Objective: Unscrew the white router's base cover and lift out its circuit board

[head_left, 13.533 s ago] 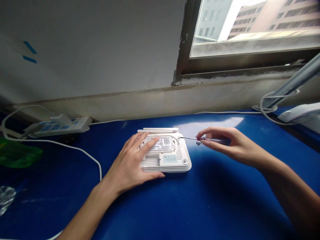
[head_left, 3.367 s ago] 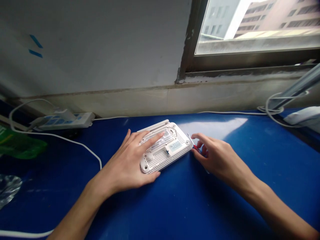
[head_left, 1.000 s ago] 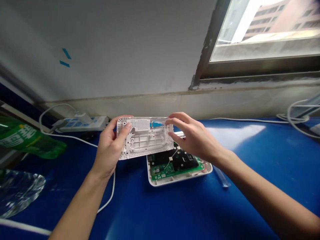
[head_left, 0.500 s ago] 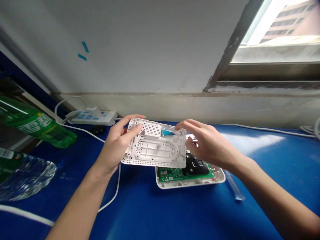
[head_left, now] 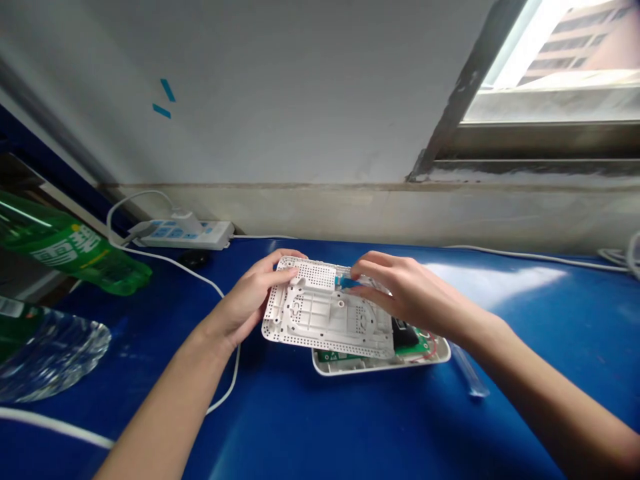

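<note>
A white perforated router cover point(head_left: 327, 319) is held inner side up over the other half of the router point(head_left: 385, 357), which lies on the blue table point(head_left: 350, 427) with its green circuit board showing. My left hand point(head_left: 250, 300) grips the cover's left end. My right hand point(head_left: 405, 293) holds its right part, with fingertips pinching at a small blue piece point(head_left: 346, 283) on the cover. A clear-handled screwdriver point(head_left: 467, 377) lies on the table to the right of the router.
A white power strip point(head_left: 185, 233) with a white cable point(head_left: 220, 293) sits by the wall at the back left. A green bottle point(head_left: 70, 250) and a clear plastic bottle point(head_left: 45, 357) lie at the left. More white cables point(head_left: 620, 257) run at the far right.
Earlier the router lay closed under my hands with the screwdriver in my right hand. The cover then came off; in the last half second it has come down closer to the lower half.
</note>
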`<state>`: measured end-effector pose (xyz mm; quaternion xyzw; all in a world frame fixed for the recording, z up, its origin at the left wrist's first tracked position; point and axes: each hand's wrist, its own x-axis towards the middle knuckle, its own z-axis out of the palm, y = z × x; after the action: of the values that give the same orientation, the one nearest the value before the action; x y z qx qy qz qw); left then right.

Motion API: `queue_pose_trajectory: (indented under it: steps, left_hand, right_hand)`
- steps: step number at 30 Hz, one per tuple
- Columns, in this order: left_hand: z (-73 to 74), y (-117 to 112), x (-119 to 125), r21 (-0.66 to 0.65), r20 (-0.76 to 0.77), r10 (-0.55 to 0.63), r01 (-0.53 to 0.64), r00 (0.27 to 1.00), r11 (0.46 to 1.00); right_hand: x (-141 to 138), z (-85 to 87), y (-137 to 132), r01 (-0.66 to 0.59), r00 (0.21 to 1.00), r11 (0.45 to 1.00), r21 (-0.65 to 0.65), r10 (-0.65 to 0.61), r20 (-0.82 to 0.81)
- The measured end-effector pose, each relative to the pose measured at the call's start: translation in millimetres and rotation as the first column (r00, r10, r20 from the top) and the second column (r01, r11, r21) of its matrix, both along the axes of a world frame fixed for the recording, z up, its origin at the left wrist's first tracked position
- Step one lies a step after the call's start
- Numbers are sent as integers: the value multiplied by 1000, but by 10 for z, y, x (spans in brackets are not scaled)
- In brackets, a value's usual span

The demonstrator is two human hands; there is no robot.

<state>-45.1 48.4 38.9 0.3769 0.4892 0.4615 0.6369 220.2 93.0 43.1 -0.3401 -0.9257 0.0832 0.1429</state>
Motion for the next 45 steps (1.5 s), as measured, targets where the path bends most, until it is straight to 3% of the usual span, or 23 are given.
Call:
queue_pose_trajectory:
  steps: [4,7,10,16,26,35,45]
  left_hand:
    - [-26,-24,78,12,-99,9,-8,995,1000]
    - [-56,-22,148,120,-305,64,-28,950,992]
    - [-88,-2,176,219,-392,142,-57,909,974]
    - [-68,2,143,269,-460,191,-69,867,961]
    - [-13,-2,116,214,-445,182,-93,877,972]
    - [45,-16,157,204,-429,158,-75,889,976]
    - [19,-7,174,198,-423,133,-52,897,979]
  right_hand:
    - [-22,-53,-9,-85,995,979,184,74,63]
    - [-42,-95,-15,-136,989,942,307,108,104]
    - [-46,-112,-35,-156,983,920,359,110,145]
    - [-64,-106,-95,-140,976,955,260,90,197]
    - [-84,-70,-71,-173,971,974,148,143,193]
    - [-43,-32,-97,-137,983,986,94,123,137]
    - [4,10,-119,-158,971,984,77,141,191]
